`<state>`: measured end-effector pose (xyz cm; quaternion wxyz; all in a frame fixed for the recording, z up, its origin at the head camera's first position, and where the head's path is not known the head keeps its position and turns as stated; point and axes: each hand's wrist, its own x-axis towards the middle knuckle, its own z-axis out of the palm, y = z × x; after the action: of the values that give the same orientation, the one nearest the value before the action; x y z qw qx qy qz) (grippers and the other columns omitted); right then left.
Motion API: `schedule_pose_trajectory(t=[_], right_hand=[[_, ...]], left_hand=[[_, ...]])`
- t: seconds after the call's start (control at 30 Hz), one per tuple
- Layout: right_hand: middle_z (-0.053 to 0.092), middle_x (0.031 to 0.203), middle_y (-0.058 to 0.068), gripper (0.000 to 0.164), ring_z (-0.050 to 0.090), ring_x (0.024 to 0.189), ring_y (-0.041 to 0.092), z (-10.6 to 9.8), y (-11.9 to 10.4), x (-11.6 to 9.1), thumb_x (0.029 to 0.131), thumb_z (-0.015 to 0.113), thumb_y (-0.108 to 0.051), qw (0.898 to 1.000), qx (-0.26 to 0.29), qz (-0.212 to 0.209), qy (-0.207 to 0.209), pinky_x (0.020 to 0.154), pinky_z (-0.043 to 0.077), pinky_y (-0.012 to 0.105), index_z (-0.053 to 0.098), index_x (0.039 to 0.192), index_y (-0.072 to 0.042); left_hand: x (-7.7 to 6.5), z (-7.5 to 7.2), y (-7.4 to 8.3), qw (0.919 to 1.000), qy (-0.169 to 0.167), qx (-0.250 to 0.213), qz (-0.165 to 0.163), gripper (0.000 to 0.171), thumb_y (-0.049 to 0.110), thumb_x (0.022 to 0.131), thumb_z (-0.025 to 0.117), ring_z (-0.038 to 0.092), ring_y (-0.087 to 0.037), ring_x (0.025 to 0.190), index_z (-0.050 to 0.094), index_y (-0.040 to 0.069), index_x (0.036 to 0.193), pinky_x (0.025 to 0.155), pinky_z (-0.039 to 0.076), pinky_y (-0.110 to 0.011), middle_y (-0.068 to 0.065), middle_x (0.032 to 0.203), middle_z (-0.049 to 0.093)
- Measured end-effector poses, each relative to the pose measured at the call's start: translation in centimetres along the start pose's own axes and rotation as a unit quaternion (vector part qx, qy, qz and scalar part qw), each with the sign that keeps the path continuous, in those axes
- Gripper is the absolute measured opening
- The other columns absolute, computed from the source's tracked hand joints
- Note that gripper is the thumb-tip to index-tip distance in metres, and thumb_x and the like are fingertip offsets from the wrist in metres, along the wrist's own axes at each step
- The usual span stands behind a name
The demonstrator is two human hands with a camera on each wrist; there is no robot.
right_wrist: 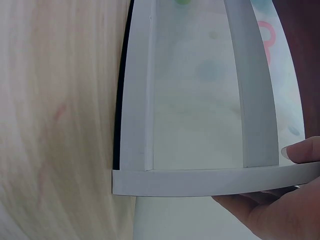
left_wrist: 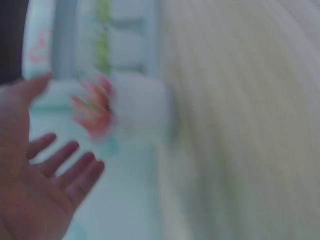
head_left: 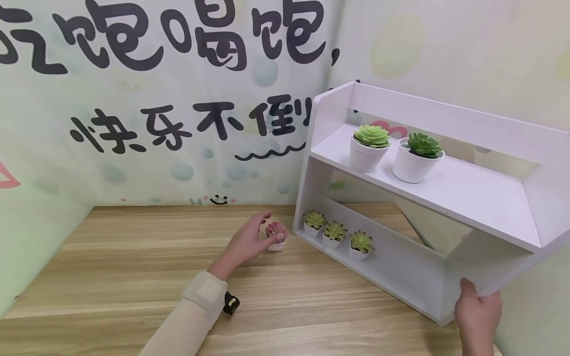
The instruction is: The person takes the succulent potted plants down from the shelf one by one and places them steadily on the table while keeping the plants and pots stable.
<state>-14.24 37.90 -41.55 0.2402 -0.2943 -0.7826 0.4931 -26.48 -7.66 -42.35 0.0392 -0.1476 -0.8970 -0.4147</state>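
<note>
My left hand [head_left: 247,243] reaches over the table to a small pink succulent [head_left: 277,228] in a white pot, just left of the shelf. In the blurred left wrist view the fingers and thumb are spread, with space between them and the pink succulent [left_wrist: 95,111]. The right hand [head_left: 480,316] grips the right side panel of a white two-tier shelf [head_left: 481,188], which stands angled on the table. Its thumb [right_wrist: 302,151] lies on one face of the panel and the other fingers go behind it, partly hidden.
On the upper tier are a light green succulent [head_left: 369,146] and a dark green one [head_left: 418,158] in white pots. Three small potted succulents [head_left: 333,233] line the left of the lower tier. A wooden table [head_left: 111,277] lies beneath, before a wall [head_left: 191,148] with black lettering.
</note>
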Motion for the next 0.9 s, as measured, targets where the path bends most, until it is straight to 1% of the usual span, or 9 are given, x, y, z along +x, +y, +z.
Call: schedule_pose_trajectory(t=[0.07,0.17,0.27,0.3,0.4,0.5,0.67,0.77,0.9], right_hand=[[0.041,0.104,-0.032,0.051,0.039,0.092,-0.01,0.0,0.0,0.0,0.104,0.045,-0.026,1.0,0.003,-0.001,0.001,0.12,0.033,0.054,0.04,0.15,-0.004],[0.04,0.102,-0.033,0.051,0.039,0.093,-0.01,-0.1,0.0,-0.1,0.105,0.044,-0.026,1.0,0.007,0.0,-0.002,0.12,0.032,0.055,0.04,0.15,-0.003],[0.04,0.102,-0.033,0.051,0.039,0.093,-0.01,-0.1,0.0,0.0,0.105,0.044,-0.026,1.0,0.009,-0.002,-0.002,0.121,0.031,0.056,0.04,0.15,-0.003],[0.04,0.101,-0.032,0.05,0.039,0.093,-0.01,-0.1,0.0,0.0,0.105,0.045,-0.026,1.0,0.008,-0.003,-0.001,0.12,0.031,0.056,0.041,0.149,-0.003],[0.041,0.102,-0.032,0.05,0.039,0.092,-0.01,-0.1,0.1,0.0,0.105,0.045,-0.027,1.0,0.005,-0.006,0.001,0.12,0.031,0.056,0.041,0.149,-0.003],[0.042,0.103,-0.03,0.051,0.039,0.092,-0.01,0.0,0.1,0.1,0.105,0.045,-0.028,1.0,0.001,-0.008,0.003,0.119,0.033,0.057,0.041,0.149,-0.003],[0.042,0.104,-0.029,0.051,0.038,0.093,-0.011,0.2,0.2,0.0,0.104,0.046,-0.028,1.0,0.004,-0.013,0.012,0.121,0.032,0.053,0.041,0.148,-0.003],[0.043,0.104,-0.029,0.051,0.038,0.093,-0.011,0.2,0.2,0.0,0.104,0.046,-0.027,1.0,0.003,-0.013,0.016,0.121,0.032,0.052,0.042,0.148,-0.002],[0.046,0.107,-0.023,0.052,0.039,0.092,-0.01,0.2,0.2,0.2,0.105,0.045,-0.028,1.0,0.0,-0.012,0.007,0.119,0.034,0.058,0.04,0.15,-0.003]], left_hand=[[0.0,-0.3,1.6,0.9997,0.016,-0.018,0.006,0.071,0.041,0.093,0.072,0.055,-0.033,0.134,0.045,0.008,0.15,0.111,0.048,-0.051,-0.014,0.15,0.052],[0.0,-0.8,4.1,0.9967,0.026,-0.076,0.013,0.065,0.033,0.095,0.072,0.069,-0.026,0.111,0.047,0.008,0.149,0.093,0.06,-0.04,-0.017,0.145,0.054],[-0.1,-1.3,6.5,0.9948,0.027,-0.095,0.026,0.062,0.031,0.095,0.071,0.07,-0.024,0.096,0.048,0.009,0.148,0.083,0.061,-0.035,-0.015,0.143,0.056],[-0.1,-1.4,7.3,0.9945,0.026,-0.097,0.028,0.062,0.031,0.096,0.07,0.07,-0.025,0.1,0.047,0.008,0.149,0.084,0.061,-0.035,-0.014,0.143,0.057],[0.0,-1.8,9.1,0.995,0.029,-0.085,0.045,0.06,0.034,0.097,0.068,0.065,-0.032,0.118,0.048,0.009,0.148,0.099,0.057,-0.044,-0.012,0.144,0.058],[0.2,-2.0,10.6,0.9914,0.033,-0.11,0.063,0.057,0.031,0.097,0.068,0.062,-0.032,0.126,0.05,0.008,0.146,0.103,0.055,-0.045,-0.012,0.143,0.059],[0.9,-2.1,13.4,0.9825,0.057,-0.146,0.1,0.05,0.027,0.097,0.069,0.065,-0.025,0.12,0.054,0.01,0.142,0.098,0.058,-0.038,-0.007,0.137,0.063],[1.6,-2.2,15.2,0.9754,0.081,-0.159,0.13,0.048,0.024,0.096,0.069,0.065,-0.022,0.118,0.055,0.009,0.139,0.099,0.057,-0.034,-0.007,0.132,0.066],[2.7,-2.4,17.4,0.9676,0.105,-0.167,0.158,0.049,0.022,0.095,0.071,0.065,-0.021,0.119,0.054,0.005,0.139,0.101,0.056,-0.029,-0.009,0.131,0.066]])
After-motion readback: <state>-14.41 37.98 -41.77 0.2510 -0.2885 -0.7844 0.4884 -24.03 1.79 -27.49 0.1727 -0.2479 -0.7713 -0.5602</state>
